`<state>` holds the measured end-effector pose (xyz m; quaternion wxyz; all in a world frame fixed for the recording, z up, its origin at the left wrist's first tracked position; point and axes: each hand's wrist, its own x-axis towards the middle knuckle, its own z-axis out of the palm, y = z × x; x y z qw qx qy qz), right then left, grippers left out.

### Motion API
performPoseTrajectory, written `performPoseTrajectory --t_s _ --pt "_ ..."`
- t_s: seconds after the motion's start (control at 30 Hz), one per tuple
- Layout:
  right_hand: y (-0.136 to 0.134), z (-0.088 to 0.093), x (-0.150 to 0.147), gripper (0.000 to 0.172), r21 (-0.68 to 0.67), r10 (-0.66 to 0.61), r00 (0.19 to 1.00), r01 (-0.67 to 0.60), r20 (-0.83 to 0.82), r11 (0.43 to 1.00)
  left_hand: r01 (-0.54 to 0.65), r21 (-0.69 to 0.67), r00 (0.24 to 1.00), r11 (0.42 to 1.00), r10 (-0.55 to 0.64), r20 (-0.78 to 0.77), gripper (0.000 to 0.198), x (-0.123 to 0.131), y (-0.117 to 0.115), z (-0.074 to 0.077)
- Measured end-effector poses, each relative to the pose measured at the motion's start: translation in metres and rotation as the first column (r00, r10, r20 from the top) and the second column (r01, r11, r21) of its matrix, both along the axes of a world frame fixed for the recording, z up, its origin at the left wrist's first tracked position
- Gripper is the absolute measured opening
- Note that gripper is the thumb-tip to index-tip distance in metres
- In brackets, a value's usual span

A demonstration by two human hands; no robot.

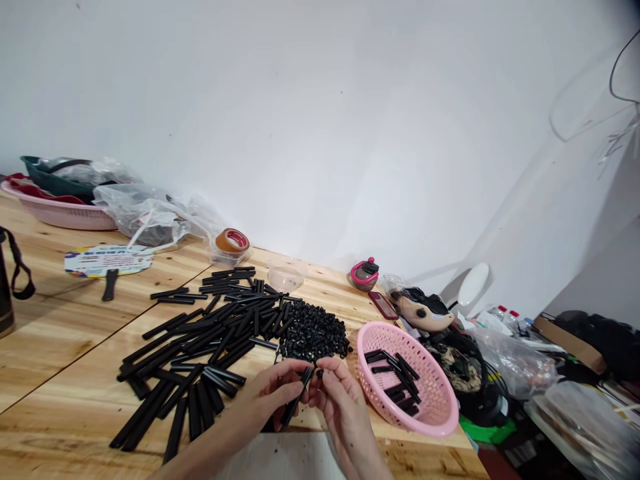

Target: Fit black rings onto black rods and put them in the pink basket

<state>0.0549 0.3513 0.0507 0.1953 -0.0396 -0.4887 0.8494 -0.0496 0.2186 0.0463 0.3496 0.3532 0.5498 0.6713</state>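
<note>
My L grip (281, 392) is curled snug round one blk tube (295, 403), left of the pink basket (436, 373); my R grip (341, 395), b/w that tube & the basket, has thumb + fingertips pinched on a small blk pc (320, 375). It's right by the tube's upper end, can't tell if touching. Heap of blk pcs (315, 330) just left of basket, loose tubes (200, 340) farther left on table (65, 327), more tubes (409, 377) inside basket. Phone (383, 305) behind basket, nr its rim.

Left hand (281, 391) and right hand (341, 399) (both curled) sit close together.
</note>
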Motion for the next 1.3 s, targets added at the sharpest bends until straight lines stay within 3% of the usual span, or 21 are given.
performPoseTrajectory --t_s 0.4,0.77,1.03,1.17,1.3 --pt "0.005 0.004 0.006 0.021 0.235 -0.114 0.993 0.104 0.03 0.966 0.008 -0.06 0.997 0.998 -0.012 -0.074 0.051 -0.002 -0.003 -0.002" --pt "0.008 0.005 0.008 0.023 0.252 -0.105 0.994 0.095 0.027 0.963 -0.031 -0.062 0.997 0.998 0.026 -0.077 0.039 -0.003 -0.005 -0.003" --pt "0.009 0.005 0.008 0.022 0.292 -0.107 0.994 0.095 0.027 0.952 -0.048 -0.038 0.981 0.998 0.04 -0.19 0.033 -0.003 -0.005 0.001" --pt "0.009 0.007 0.009 0.021 0.358 -0.145 0.989 0.129 0.018 0.925 -0.052 -0.063 0.966 0.997 0.035 -0.255 0.033 -0.001 -0.009 0.008" --pt "0.007 0.012 0.011 0.017 0.489 -0.191 0.981 0.175 -0.016 0.855 -0.096 -0.072 0.95 0.993 0.07 -0.305 0.031 0.0 -0.012 0.009"
